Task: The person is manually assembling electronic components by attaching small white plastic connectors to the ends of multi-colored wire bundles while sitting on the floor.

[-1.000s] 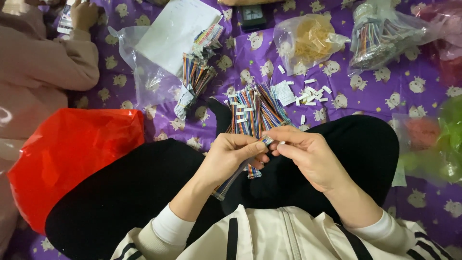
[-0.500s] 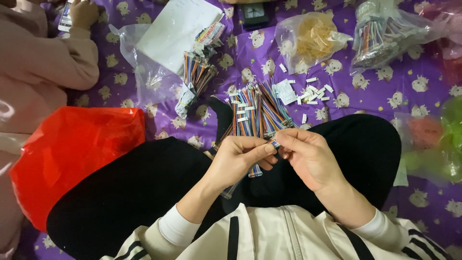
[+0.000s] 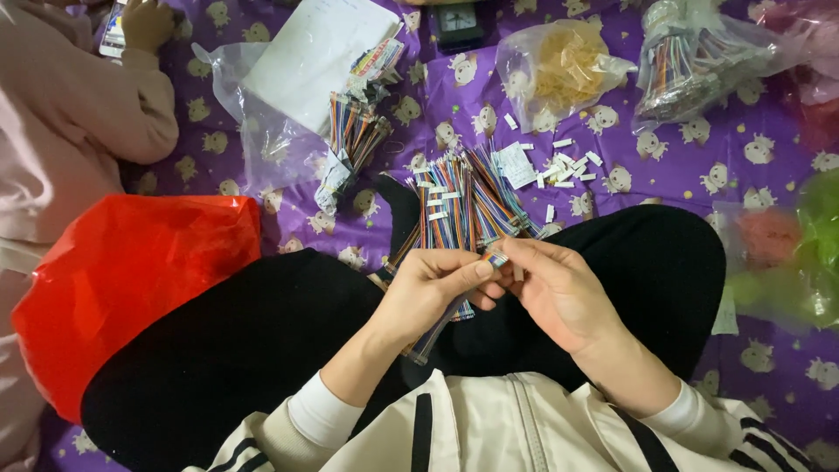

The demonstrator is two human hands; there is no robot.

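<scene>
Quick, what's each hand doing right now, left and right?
Left hand: closed, pinching the bundle of coloured wires near its top end.
Right hand: fingers pinched on the same bundle's tip.

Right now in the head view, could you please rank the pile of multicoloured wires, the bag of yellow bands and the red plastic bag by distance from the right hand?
1. Pile of multicoloured wires: just beyond the right hand.
2. Bag of yellow bands: farther up, on the purple cloth.
3. Red plastic bag: far left.

One head-worn camera looks steeply down, close over the lap
</scene>
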